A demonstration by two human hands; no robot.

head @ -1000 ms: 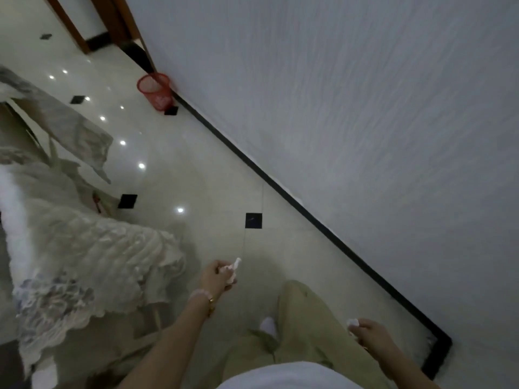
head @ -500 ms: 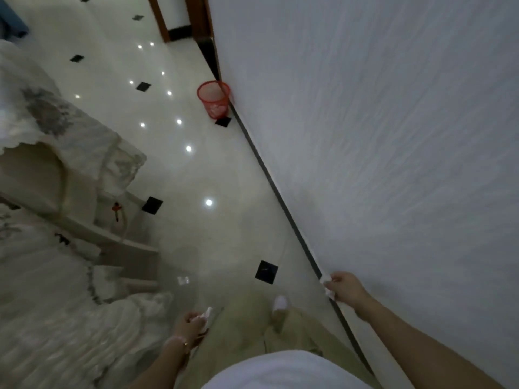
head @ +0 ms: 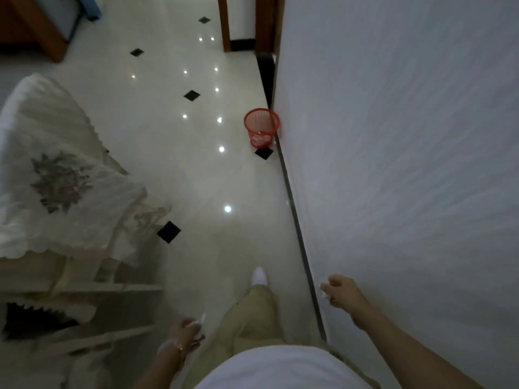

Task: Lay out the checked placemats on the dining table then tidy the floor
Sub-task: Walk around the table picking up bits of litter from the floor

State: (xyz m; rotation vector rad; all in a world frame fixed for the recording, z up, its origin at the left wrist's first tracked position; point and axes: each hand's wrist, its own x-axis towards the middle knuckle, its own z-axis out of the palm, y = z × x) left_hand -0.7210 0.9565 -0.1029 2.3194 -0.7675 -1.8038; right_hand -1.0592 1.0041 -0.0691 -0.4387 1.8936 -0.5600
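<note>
My left hand [head: 186, 334] is low at the bottom, closed around a small white scrap of paper [head: 202, 318] that sticks up from the fingers. To the right, my right hand [head: 341, 292] is near the white wall, holding another small white scrap [head: 324, 295]. A red mesh waste basket [head: 261, 127] stands on the glossy white floor against the wall, well ahead of both hands. My beige trouser leg and white shoe [head: 259, 276] are between the hands. No placemats or dining table top are in view.
A chair draped in lace cloth with a flower pattern [head: 64, 192] fills the left. The white wall [head: 407, 164] with its dark skirting runs along the right. A wooden door frame [head: 224, 23] stands at the far end; black diamond tiles dot the floor.
The view has swung so the red basket sits more centred and closer. My right hand has risen beside the wall; my left hand stays low, and both still hold their scraps.
</note>
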